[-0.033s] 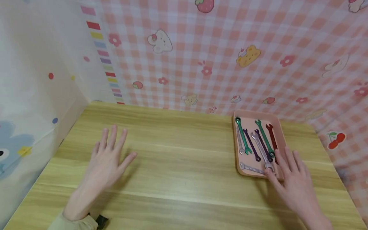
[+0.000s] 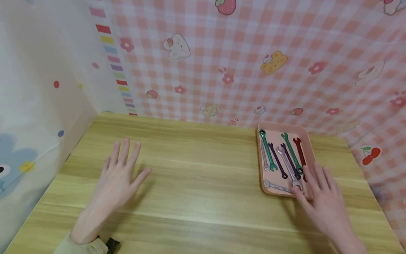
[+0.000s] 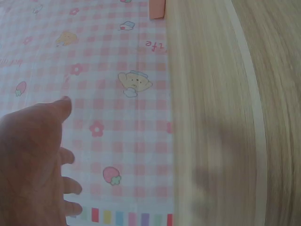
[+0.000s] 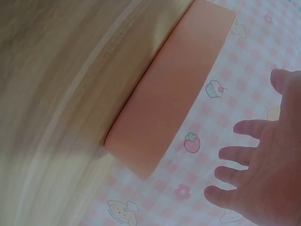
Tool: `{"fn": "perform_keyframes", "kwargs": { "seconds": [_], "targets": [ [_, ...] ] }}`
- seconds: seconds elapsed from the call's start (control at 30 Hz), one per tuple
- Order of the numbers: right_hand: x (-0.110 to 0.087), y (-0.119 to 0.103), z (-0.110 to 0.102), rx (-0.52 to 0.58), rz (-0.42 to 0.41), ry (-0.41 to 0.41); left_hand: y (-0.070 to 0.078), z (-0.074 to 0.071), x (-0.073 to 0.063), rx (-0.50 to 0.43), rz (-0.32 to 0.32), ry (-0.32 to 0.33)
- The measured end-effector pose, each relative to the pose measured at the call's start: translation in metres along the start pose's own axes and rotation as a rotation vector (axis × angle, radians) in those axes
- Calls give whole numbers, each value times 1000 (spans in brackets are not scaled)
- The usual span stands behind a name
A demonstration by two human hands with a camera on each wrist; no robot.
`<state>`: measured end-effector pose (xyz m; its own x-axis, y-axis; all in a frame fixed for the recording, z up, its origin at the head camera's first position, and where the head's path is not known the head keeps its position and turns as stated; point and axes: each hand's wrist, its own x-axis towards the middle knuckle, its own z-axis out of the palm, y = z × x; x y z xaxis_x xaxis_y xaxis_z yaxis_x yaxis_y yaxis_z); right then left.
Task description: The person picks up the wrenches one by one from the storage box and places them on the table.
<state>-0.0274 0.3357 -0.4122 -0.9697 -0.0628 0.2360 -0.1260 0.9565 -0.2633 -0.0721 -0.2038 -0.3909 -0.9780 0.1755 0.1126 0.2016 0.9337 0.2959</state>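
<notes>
On the left side of the table my left hand [image 2: 115, 183] hovers with its fingers spread and nothing in it. My right hand [image 2: 328, 208] has straight fingers too, holds nothing, and overlaps the near right corner of a pink tray [image 2: 285, 126] in the head view. Inside the tray lie several wrenches: a green wrench [image 2: 268, 150], a second green wrench [image 2: 291, 152], a red wrench [image 2: 299, 151], a silver wrench [image 2: 289, 166] and dark purple ones. Another silver wrench [image 2: 277, 186] lies along the near edge. The right wrist view shows the tray's outer wall [image 4: 164, 89] beside my hand.
The wood-grain table [image 2: 196, 176] meets a pink checked cloth [image 2: 196, 70] along its back edge and on the right. A white cloth [image 2: 47, 88] with coloured dots hangs at the left. The tray stands close to the back cloth.
</notes>
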Motion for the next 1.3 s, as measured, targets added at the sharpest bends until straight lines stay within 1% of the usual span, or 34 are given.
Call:
{"fn": "perform_keyframes", "kwargs": {
  "seconds": [0.13,0.23,0.3,0.37,0.47,0.53,0.6,0.73,0.87,0.97,1.07,1.23,1.3],
  "targets": [
    [0,2,-2,-1,-6,23,1,1,1,-42,-2,19],
    [0,4,-3,-5,-4,26,2,2,3,-73,-4,39],
    [-1,6,-3,-3,4,23,3,2,4,-96,-2,41],
    [-2,8,-3,3,20,19,4,4,6,-146,-6,26],
    [-3,12,-3,14,48,14,8,7,9,-245,-10,10],
    [-3,15,-2,21,69,-2,13,10,12,-313,-12,5],
    [-1,18,-2,38,80,-4,19,14,16,-357,-4,8],
    [5,25,-2,80,84,16,35,22,24,-430,30,0],
    [10,33,-2,104,96,19,54,35,33,-491,60,-13],
    [13,38,-3,115,110,6,68,44,38,-543,61,-22],
    [17,43,-3,139,122,11,83,51,45,-596,63,-32],
    [17,53,-4,187,172,16,114,63,56,-684,80,-76],
    [18,57,-4,194,197,6,127,68,59,-724,73,-98]
  ]
}}
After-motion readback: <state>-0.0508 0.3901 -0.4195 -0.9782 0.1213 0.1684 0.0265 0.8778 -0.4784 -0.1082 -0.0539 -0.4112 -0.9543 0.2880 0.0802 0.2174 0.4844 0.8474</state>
